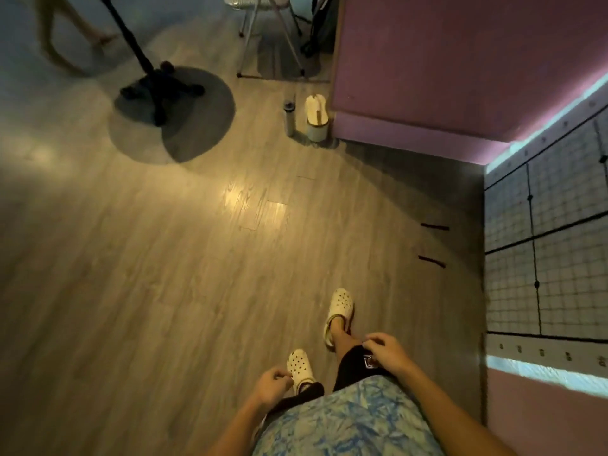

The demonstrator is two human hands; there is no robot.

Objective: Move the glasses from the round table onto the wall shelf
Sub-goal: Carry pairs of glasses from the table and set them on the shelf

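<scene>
I look straight down at a wooden floor and my own legs. My left hand hangs low by my left hip with its fingers curled in and nothing in it. My right hand rests at the hem of my black shorts, fingers bent, also holding nothing. No glasses, round table top or wall shelf show in this view.
A black stand on a wheeled base stands at upper left over a round shadow. A bottle and a white cup sit on the floor by a pink wall. A gridded panel lines the right. Another person's legs are far left.
</scene>
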